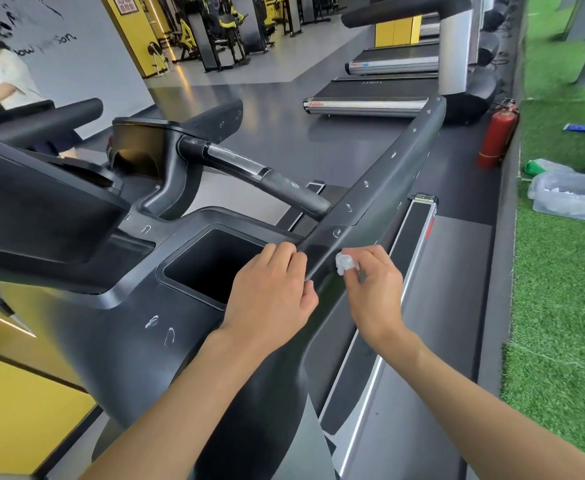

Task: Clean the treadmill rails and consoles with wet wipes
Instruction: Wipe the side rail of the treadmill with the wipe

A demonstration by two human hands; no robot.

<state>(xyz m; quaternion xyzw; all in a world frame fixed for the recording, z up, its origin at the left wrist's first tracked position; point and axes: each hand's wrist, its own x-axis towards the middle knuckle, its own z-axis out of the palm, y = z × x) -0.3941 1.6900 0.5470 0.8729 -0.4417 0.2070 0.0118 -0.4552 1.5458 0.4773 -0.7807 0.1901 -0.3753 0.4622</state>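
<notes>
While the left hand (pixel 270 289) curls over the treadmill's side rail (pixel 388 174) beside the console's cup well (pixel 211 265), the right hand (pixel 375 289) pinches a crumpled wet wipe (pixel 344 264) — pressed against the rail's outer face.

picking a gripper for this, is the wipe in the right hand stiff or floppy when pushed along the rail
Probably floppy: the wipe is bunched into a wad in the right hand, holding no shape of its own. Likely light, since a fingertip pinch holds it. Pushed along the smooth rail, it should slide but may bunch up more.
</notes>
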